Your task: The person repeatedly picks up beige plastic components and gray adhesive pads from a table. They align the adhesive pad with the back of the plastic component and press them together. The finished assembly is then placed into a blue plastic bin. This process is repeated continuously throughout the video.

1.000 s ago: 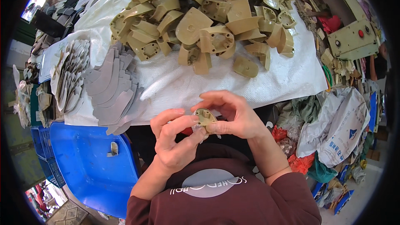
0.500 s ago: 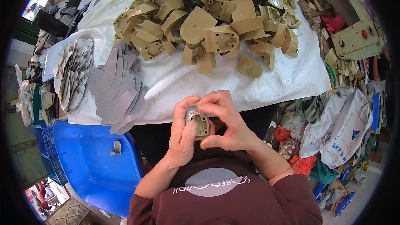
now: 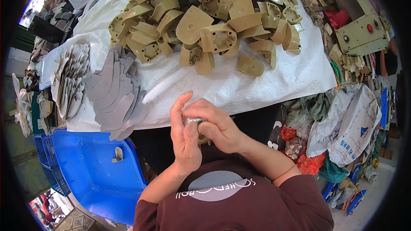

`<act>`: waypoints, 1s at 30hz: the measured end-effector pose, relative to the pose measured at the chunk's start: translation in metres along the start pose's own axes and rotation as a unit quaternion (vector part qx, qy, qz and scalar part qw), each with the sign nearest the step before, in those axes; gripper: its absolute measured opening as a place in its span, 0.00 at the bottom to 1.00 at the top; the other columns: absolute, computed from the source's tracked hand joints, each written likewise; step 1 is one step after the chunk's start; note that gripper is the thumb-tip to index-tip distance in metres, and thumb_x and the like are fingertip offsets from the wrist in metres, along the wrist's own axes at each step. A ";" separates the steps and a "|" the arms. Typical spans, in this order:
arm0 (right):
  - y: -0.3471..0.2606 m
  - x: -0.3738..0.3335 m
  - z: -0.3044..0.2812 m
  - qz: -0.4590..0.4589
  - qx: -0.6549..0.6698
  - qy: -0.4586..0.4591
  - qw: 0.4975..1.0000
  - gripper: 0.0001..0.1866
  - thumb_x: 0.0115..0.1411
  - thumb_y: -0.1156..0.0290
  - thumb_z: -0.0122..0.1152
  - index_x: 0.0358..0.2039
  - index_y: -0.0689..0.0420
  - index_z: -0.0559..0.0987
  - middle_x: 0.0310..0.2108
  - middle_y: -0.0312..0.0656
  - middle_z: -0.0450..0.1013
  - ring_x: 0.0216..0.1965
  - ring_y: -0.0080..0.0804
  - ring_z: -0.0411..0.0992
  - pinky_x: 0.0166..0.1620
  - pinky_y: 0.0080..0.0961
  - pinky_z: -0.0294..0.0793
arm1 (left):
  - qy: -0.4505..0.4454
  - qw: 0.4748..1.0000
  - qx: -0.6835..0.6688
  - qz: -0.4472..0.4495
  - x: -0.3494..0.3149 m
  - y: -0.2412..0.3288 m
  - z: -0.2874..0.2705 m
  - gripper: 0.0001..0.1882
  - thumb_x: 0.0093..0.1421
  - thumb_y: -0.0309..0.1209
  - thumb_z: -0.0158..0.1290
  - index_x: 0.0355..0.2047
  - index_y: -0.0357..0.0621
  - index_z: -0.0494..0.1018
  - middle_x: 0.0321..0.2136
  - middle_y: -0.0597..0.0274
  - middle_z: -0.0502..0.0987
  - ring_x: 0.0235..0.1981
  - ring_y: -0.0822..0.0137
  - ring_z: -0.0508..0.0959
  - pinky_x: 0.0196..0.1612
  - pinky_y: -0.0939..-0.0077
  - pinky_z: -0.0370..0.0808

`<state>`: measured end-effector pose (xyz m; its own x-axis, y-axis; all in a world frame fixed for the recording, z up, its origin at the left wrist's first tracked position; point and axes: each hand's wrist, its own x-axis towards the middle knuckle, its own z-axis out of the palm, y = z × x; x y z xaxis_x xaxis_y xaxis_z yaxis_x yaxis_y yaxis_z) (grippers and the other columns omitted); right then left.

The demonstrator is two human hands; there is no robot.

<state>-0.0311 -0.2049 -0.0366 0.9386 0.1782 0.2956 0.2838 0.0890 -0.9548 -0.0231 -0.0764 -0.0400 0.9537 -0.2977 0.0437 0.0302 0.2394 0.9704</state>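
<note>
Covering the table, a white cloth [image 3: 239, 83] bears olive moulded parts [image 3: 205, 17] — both hands, left hand [image 3: 185, 139] and right hand [image 3: 216, 126], closed around a small grey piece [image 3: 193, 121].

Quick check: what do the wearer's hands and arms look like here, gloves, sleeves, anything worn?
Both hands are bare: no gloves on the left hand or the right hand. Forearms are uncovered too. Short maroon sleeves end near the elbows. No watch or wristband shows.

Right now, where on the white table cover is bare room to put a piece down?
The free patch of the white cover lies along its near edge, between the fan of grey flat pieces and the cover's right corner, just beyond both hands. The far half is crowded by the heap of olive heel-shaped parts.
</note>
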 end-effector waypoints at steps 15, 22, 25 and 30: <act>0.000 -0.005 -0.002 0.123 0.085 0.065 0.987 0.28 0.67 0.51 0.44 0.57 0.61 0.65 0.43 0.46 0.66 0.40 0.32 0.67 0.42 0.26 0.68 | -0.053 0.940 -0.334 -0.047 0.004 0.011 -0.001 0.42 0.63 0.56 0.40 0.66 0.47 0.37 0.41 0.50 0.71 0.34 0.67 0.74 0.37 0.76 0.72; -0.034 0.010 -0.018 0.146 -0.205 -0.019 0.968 0.19 0.55 0.68 0.61 0.45 0.63 0.72 0.27 0.44 0.69 0.27 0.36 0.70 0.32 0.28 0.69 | -0.103 0.933 0.273 0.212 0.009 0.006 -0.020 0.51 0.56 0.49 0.56 0.63 0.27 0.39 0.39 0.46 0.72 0.33 0.56 0.76 0.36 0.66 0.74; -0.022 0.004 -0.020 -0.004 -0.177 0.065 0.982 0.19 0.55 0.66 0.61 0.44 0.63 0.72 0.24 0.44 0.68 0.25 0.35 0.69 0.32 0.27 0.69 | -0.087 0.961 0.252 0.076 0.007 0.015 -0.020 0.39 0.50 0.32 0.63 0.58 0.33 0.56 0.37 0.54 0.72 0.32 0.62 0.76 0.35 0.73 0.75; -0.010 0.003 -0.031 0.226 0.190 0.101 0.950 0.12 0.66 0.66 0.48 0.40 0.61 0.74 0.24 0.34 0.68 0.23 0.20 0.63 0.29 0.20 0.65 | -0.086 0.960 0.262 0.041 0.011 0.027 -0.027 0.31 0.40 0.16 0.64 0.47 0.39 0.68 0.36 0.59 0.72 0.30 0.71 0.74 0.31 0.80 0.75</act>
<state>-0.0254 -0.2355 -0.0268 0.9771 0.0949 -0.1904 -0.2126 0.4028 -0.8902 -0.0032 -0.0479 -0.0198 0.8812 -0.4574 0.1197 -0.2406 -0.2159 0.9463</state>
